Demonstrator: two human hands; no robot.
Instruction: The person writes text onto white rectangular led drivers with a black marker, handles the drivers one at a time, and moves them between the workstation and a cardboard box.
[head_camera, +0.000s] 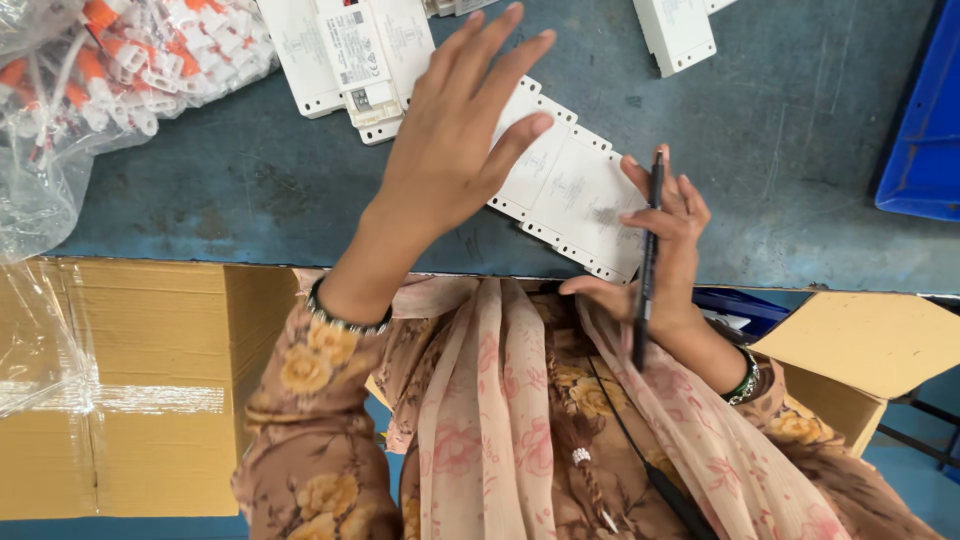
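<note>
My left hand (450, 140) hovers with fingers spread over a row of flat white rectangular units (560, 185) lying on the grey-blue table (800, 130); it holds nothing. My right hand (665, 250) is at the table's near edge, gripping a black pen (647, 265) held upright, its tip near the end of the white row. The fingers also rest against the nearest white unit.
More white units (350, 50) lie at the far side, another white unit (675, 35) further right. A clear bag of orange-and-white connectors (120, 60) sits far left. Cardboard boxes stand at the left (130, 380) and right (860, 350). A blue bin (925, 140) is at the right edge.
</note>
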